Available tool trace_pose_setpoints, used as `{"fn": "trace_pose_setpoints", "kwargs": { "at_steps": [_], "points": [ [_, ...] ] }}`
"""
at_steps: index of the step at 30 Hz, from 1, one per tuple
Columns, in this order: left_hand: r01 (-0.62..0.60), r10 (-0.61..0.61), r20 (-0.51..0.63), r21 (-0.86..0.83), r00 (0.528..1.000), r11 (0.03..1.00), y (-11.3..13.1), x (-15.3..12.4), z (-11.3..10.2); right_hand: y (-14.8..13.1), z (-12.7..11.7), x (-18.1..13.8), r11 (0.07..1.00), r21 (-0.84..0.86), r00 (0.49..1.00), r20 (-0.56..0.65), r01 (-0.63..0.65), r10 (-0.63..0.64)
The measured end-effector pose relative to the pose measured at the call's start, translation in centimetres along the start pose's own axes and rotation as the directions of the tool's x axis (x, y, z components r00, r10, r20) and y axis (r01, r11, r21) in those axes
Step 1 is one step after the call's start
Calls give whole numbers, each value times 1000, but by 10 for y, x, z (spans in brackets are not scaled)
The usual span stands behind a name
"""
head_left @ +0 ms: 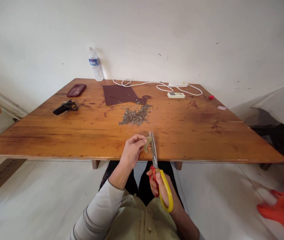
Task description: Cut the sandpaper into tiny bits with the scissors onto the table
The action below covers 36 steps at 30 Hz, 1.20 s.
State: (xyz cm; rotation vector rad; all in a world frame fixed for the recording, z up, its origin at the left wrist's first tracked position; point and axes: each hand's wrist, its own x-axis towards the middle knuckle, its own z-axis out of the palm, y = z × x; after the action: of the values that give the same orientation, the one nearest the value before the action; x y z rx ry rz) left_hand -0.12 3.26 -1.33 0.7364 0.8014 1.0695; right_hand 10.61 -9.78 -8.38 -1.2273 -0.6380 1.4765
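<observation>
Between thumb and fingers, my left hand [133, 149] pinches a small olive-green curved piece [147, 144] of thin material, which I cannot name for certain. My right hand [165, 186] grips the scissors [166, 191], which have one yellow and one red handle. Their blades point away from me and stand slightly apart, right beside the green piece. Both hands are at the table's near edge. Beyond them on the wood lies a loose pile of small grey-brown clippings [135, 115].
The wooden table [194, 133] carries a dark maroon sheet [118, 94], a water bottle [96, 68], a phone [76, 90], black keys or a strap [65, 107], a white cable [144, 83] and a white remote [176, 95]. An orange-red bag [282, 210] lies on the floor at right.
</observation>
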Motion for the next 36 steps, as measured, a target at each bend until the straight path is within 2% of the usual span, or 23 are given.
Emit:
{"fn": "trace_pose_setpoints", "kwargs": {
  "at_steps": [5,8,13,22,33,36],
  "points": [
    [-5,6,-32,45,999,999,-3,1,0,3,-2,3,999,49,999,41,2,-4],
    [-10,12,-55,51,998,999,-4,2,1,4,-1,3,999,51,1000,17,-2,1],
    [-14,18,-94,39,995,999,-2,1,4,-3,5,2,994,74,996,-29,-83,85],
    [-10,11,-87,17,996,1000,-2,0,7,-16,8,1,988,55,985,-91,-141,146],
    [-2,2,-82,-2,997,1000,-2,1,7,-13,7,-1,980,62,979,-74,-188,192],
    [1,0,-71,7,997,1000,-3,1,6,-11,7,-1,987,45,985,-76,-155,158]
  ]
}}
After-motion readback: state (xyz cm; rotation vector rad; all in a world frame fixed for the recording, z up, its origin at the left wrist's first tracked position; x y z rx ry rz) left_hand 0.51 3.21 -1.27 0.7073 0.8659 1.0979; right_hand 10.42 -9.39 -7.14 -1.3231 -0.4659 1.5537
